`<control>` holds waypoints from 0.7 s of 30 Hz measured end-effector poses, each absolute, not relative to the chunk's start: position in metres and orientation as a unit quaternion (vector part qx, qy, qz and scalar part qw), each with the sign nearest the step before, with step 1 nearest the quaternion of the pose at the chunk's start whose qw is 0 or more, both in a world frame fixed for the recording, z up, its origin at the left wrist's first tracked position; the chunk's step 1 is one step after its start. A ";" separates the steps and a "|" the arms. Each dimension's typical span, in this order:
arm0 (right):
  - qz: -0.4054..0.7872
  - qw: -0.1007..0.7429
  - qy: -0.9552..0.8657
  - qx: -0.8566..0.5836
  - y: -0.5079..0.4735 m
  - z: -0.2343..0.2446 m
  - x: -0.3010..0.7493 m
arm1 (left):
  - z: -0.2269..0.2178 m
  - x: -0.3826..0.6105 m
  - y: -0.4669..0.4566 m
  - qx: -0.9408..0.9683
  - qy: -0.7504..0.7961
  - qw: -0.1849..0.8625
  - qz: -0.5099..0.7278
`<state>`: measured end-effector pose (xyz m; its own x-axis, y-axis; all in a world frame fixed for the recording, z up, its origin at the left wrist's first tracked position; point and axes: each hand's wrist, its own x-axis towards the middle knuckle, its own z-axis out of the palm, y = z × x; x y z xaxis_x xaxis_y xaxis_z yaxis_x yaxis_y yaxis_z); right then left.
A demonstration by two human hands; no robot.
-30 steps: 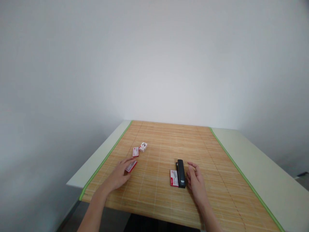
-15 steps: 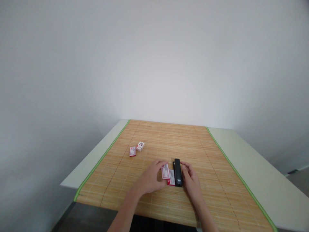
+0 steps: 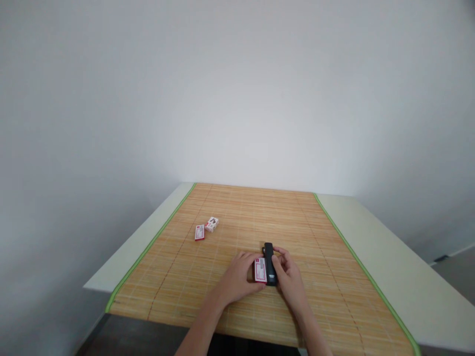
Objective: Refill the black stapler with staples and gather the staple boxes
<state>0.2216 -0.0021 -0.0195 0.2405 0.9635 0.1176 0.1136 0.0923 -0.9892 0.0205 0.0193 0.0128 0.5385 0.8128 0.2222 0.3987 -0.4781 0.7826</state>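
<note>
Both hands lay close on the surface (image 3: 334, 277): left hand (image 3: 237, 278) fingers pinched a red-and-white box (image 3: 260, 270) beside the black stapler (image 3: 269, 262), which right hand (image 3: 288, 273) fingers clasped.

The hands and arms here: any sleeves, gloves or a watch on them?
No. The left hand and right hand are ungloved; both forearms show no sleeve, watch or band down to the picture's lower edge. Rings: too small to tell.
</note>
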 end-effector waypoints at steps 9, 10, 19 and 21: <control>0.439 0.575 -0.424 -0.545 -0.006 -0.015 0.218 | 0.007 -0.008 0.035 0.760 0.434 0.313 0.369; 0.447 0.579 -0.413 -0.542 -0.006 -0.015 0.218 | 0.006 -0.024 0.047 0.739 0.468 0.284 0.393; 0.453 0.590 -0.400 -0.535 -0.004 -0.013 0.216 | 0.002 -0.170 0.129 0.724 0.607 0.168 0.283; 0.453 0.590 -0.400 -0.536 -0.003 -0.015 0.216 | 0.007 -0.170 0.123 0.720 0.599 0.188 0.297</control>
